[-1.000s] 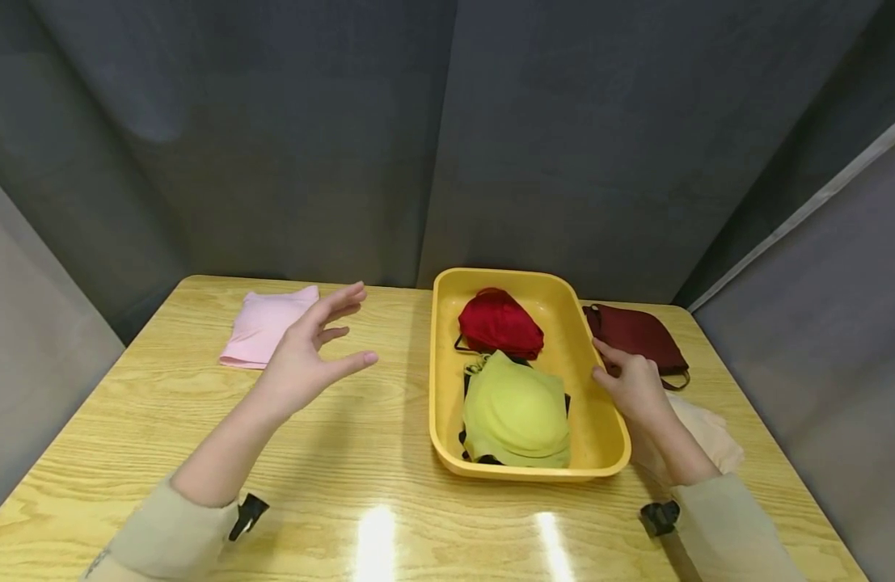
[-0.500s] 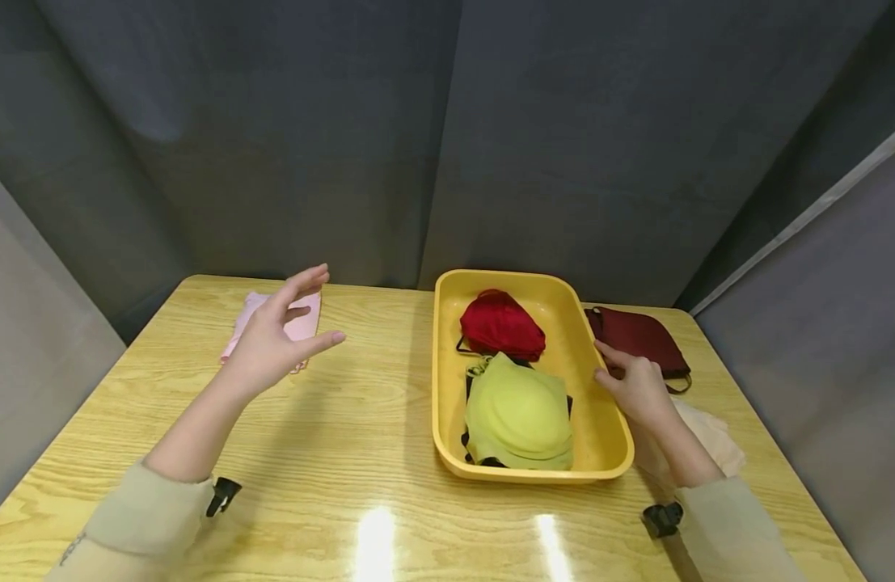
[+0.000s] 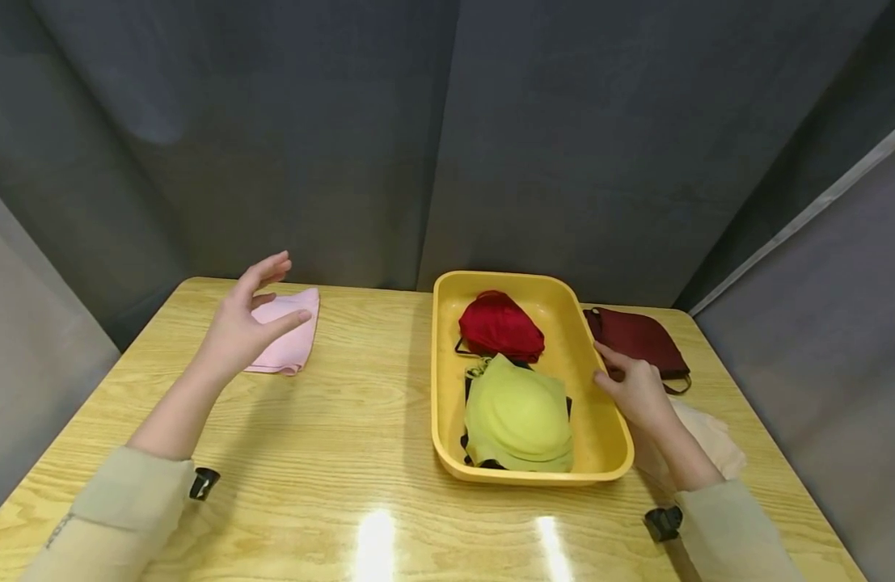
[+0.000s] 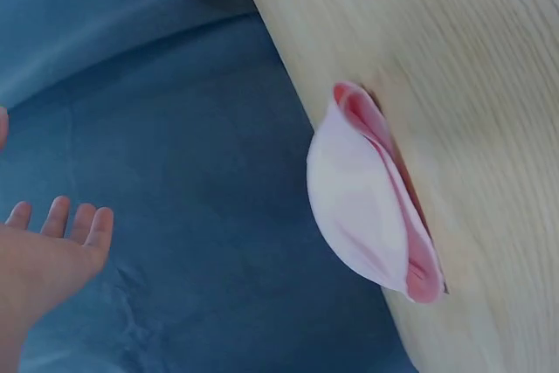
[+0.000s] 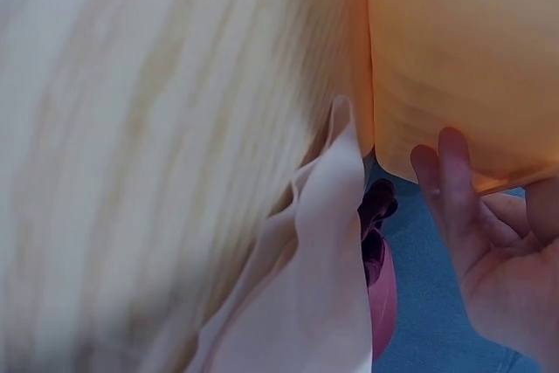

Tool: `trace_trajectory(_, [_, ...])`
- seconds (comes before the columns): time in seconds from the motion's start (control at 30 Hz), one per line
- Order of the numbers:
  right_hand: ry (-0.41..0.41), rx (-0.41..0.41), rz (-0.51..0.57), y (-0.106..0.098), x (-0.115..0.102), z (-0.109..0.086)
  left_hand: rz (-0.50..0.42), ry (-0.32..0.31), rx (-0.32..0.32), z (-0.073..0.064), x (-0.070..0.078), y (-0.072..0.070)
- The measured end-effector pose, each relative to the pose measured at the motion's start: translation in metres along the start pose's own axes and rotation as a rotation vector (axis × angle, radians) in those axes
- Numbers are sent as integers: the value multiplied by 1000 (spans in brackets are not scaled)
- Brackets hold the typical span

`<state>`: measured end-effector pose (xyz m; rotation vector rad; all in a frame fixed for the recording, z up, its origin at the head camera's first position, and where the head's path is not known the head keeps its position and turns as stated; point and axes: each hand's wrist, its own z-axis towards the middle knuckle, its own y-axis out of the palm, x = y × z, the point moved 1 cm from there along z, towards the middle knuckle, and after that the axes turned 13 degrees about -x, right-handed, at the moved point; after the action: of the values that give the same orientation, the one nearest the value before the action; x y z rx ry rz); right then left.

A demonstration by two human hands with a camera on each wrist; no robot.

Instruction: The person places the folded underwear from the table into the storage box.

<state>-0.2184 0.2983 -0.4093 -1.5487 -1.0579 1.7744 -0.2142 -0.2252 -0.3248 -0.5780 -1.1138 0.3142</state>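
My left hand (image 3: 236, 330) is held in the air with fingers and thumb spread apart, holding nothing. It overlaps a folded pink bra-like garment (image 3: 290, 335) at the table's back left; the left wrist view shows this garment (image 4: 362, 198) as a doubled-over cup shape. At the right side of a yellow plastic bin (image 3: 445, 388), my right hand (image 3: 636, 392) grips the rim between thumb and fingers. Inside the bin, a yellow-green folded bra (image 3: 520, 416) lies over something black at the front. Behind it sits a red folded bra (image 3: 500, 323) with a black strap.
To the bin's right, a maroon folded garment (image 3: 639, 338) with a strap lies on the wooden table (image 3: 345, 436). A pale beige cloth (image 3: 712, 436) is partly covered by my right forearm. Dark curtains (image 3: 309, 145) hang behind the table.
My left hand has moved left and slightly back, from beside the pink garment to over its left part. The right hand and the bin have stayed nearly still.
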Motion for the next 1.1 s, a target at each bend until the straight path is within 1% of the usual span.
trace_trajectory(0.07, [2,3,1,0,0,0,5,-9,4,1,-6,-2])
trace_trajectory(0.2, [7,4,7,1,0,0,15,-47,9,3,-19,-6])
trace_trajectory(0.47, [8,4,13,2,1,0,19,-124,43,7,-53,-12])
trace_trajectory(0.67, [6,5,16,3,2,1,11,-195,62,9,-74,-16])
trace_trajectory(0.77, [6,8,14,3,2,1,-15,-236,68,9,-83,-19])
trace_trajectory(0.93, [2,12,16,2,2,1,-52,-297,56,12,-96,-20])
trace_trajectory(1.1, [3,13,16,3,2,1,-11,-342,49,13,-107,-20])
